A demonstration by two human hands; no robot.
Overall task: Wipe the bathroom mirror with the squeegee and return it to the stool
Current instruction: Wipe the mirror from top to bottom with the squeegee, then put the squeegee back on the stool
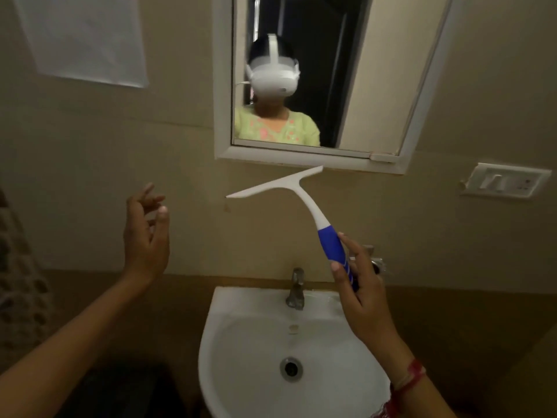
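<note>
Beige bathroom wall (pixel 391 224) fills the far side of the view, darker along its lower band. Hanging on it, up at the far centre, is the white-framed rectangular mirror (pixel 304 86), tilted in this wide shot, with a person in a pale green top and white headset reflected in the glass. Over on the far left, a white sheet of paper (pixel 81 37) is pinned to the wall; on the right, a white switch plate (pixel 506 180).

Down near us sits the white ceramic basin (pixel 241 357), round drain in the middle, and a grey metal tap (pixel 296 289) standing at its far rim.

Now the action: the right hand (pixel 361 291) is raised above the basin's right side, fingers wrapped loosely around the lower end of the blue grip, thumb pressed on the near face and index finger laid up along the right side of the handle. A red thread bracelet (pixel 410 378) rings that wrist. From those fingers the white-and-blue plastic squeegee (pixel 301 197) rises up and to the left, its white T-shaped blade slanted, right tip just under the mirror frame's lower edge, not on the glass.

The left hand (pixel 147 236) hangs in the air to the left, well apart from the blade, fingers spread and curled, holding nothing.
</note>
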